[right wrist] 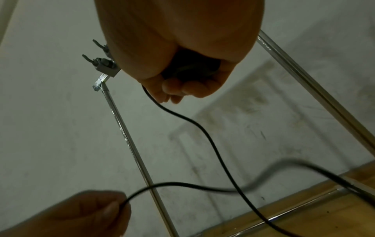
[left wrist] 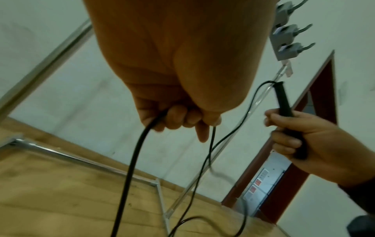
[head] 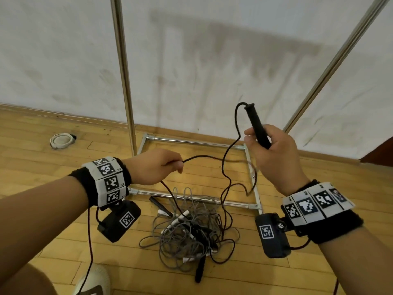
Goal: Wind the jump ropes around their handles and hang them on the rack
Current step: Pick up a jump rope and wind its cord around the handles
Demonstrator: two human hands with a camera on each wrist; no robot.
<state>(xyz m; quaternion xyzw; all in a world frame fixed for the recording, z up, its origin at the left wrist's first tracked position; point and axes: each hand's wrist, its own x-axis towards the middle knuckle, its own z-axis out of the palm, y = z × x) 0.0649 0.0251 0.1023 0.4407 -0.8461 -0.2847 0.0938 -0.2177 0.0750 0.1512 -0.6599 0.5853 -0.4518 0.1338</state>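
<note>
My right hand [head: 270,150] grips a black jump-rope handle [head: 256,124] upright, its top end pointing up. The black rope [head: 223,165] leaves the handle's top, loops down and runs left to my left hand [head: 161,167], which pinches it; the same pinch shows in the left wrist view [left wrist: 182,118]. From there the rope drops to a tangled pile of grey and black ropes [head: 191,231] on the floor. The metal rack's posts [head: 124,75] rise ahead; its hooks [left wrist: 288,32] show in the wrist views.
The rack's base frame [head: 197,143] lies on the wooden floor against a white wall. Other loose handles [head: 160,206] lie by the pile. A white round object [head: 61,141] sits at the left by the wall. My shoe [head: 93,279] is at the bottom.
</note>
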